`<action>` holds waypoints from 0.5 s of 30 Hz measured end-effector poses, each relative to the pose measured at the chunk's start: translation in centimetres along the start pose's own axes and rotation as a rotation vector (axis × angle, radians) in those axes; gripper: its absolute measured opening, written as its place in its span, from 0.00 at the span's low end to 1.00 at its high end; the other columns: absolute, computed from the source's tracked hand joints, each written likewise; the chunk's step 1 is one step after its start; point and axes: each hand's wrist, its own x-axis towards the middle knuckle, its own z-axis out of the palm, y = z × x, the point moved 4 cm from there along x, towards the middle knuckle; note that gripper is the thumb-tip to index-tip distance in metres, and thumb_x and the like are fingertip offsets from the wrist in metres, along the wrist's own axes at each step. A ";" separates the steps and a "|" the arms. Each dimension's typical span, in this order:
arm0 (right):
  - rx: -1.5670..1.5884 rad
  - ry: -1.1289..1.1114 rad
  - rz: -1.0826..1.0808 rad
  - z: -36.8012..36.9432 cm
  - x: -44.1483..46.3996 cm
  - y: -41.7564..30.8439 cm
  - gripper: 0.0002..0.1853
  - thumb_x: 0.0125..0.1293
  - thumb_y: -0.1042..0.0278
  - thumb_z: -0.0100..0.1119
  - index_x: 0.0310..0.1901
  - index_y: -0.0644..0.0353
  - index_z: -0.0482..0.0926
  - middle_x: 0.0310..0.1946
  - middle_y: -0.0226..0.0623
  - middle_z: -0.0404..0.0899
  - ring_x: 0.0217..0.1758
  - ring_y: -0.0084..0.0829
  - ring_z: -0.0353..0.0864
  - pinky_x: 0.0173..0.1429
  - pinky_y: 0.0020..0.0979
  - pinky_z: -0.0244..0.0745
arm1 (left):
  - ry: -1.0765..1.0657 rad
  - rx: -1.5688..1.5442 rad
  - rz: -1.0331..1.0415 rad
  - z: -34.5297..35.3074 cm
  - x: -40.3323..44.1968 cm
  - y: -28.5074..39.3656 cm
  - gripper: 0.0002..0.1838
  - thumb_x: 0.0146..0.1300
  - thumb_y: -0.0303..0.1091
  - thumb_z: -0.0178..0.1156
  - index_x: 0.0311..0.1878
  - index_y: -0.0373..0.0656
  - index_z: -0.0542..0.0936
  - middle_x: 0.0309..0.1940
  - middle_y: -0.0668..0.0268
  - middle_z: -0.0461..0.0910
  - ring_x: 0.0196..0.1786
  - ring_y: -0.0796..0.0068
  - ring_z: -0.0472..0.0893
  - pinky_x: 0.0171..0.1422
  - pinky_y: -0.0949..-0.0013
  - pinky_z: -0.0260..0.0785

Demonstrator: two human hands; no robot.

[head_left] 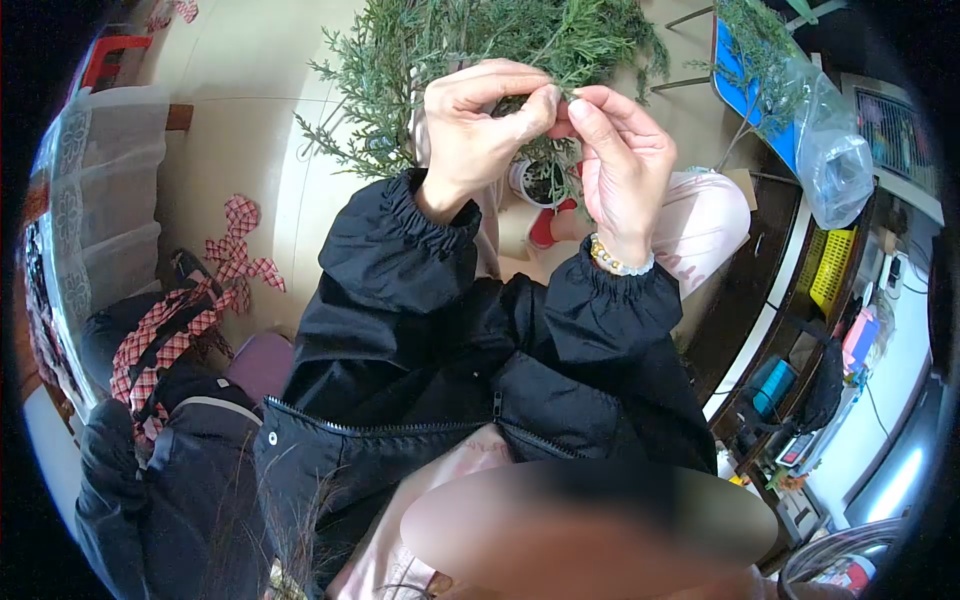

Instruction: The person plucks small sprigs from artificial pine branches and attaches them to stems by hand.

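My left hand (475, 130) is curled, its thumb and forefinger pinched together on an evergreen sprig (567, 76). Right beside it, the thumb and forefinger of my right hand (628, 160) close on the same sprig, the fingertips of both hands almost touching. Exactly what lies between the fingertips is small and partly hidden. A large bunch of evergreen branches (460, 40) spreads behind the hands. Under them, a white pot (522, 182) shows in part, with some greenery hanging in front of it.
Red checked cloth bows (240, 250) lie on the floor at left, near another person's dark-clothed legs (190, 480). A lace-covered table (110, 190) stands at far left. On the right are a blue board (735, 85), a clear plastic bag (835, 160) and a yellow basket (832, 268) on a shelf.
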 end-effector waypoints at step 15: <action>0.020 -0.007 0.020 -0.1 0.1 0.2 0.07 0.56 0.81 0.57 0.37 0.73 0.76 0.29 0.42 0.79 0.29 0.29 0.79 0.37 0.25 0.76 | 0.020 -0.074 -0.031 0.1 -0.1 -0.2 0.04 0.45 0.21 0.62 0.28 0.33 0.81 0.25 0.61 0.80 0.27 0.78 0.78 0.33 0.78 0.70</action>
